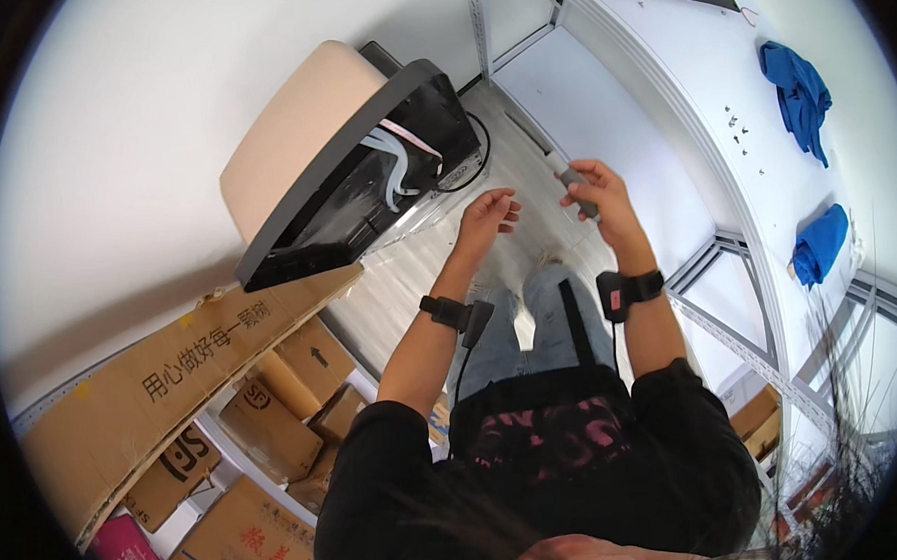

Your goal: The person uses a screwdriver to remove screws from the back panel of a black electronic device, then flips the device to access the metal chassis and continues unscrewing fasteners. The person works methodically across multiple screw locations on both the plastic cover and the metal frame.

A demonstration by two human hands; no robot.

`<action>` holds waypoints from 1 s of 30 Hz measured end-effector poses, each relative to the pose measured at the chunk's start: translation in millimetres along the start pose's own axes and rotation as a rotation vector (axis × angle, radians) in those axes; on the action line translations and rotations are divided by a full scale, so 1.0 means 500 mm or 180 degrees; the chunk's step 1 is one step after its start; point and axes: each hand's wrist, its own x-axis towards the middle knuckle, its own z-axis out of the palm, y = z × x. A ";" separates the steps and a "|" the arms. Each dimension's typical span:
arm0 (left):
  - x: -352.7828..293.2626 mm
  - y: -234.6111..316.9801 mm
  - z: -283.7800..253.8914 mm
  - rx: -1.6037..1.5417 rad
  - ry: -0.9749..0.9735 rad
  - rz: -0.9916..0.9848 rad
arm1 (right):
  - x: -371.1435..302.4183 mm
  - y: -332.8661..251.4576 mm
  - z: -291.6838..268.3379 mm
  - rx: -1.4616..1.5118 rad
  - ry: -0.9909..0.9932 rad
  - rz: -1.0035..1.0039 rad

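Over the floor [538, 221], right of the pale, dark-rimmed unit [301, 121], the right hand [603, 195] is clasping a grey stick-like tool [568, 177], while the left hand [486, 221] is hovering loosely open. They're seemingly readying it; the next move is needing steady aim.

My short-sleeved black shirt [392, 483] bears pink print [601, 425]; my jeans [548, 311] are pale blue. I wear black cabled wristbands [444, 311].

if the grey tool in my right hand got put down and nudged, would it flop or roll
Probably stiff: the grey tool looks straight in the right hand. It may roll, since its handle seems slim and rounded. Likely fairly light, as one hand alone holds it.
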 end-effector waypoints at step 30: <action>0.303 -0.294 -0.136 -0.0848 -0.0379 0.1567 | 0.134 0.502 -0.069 -0.0548 0.0693 -0.2039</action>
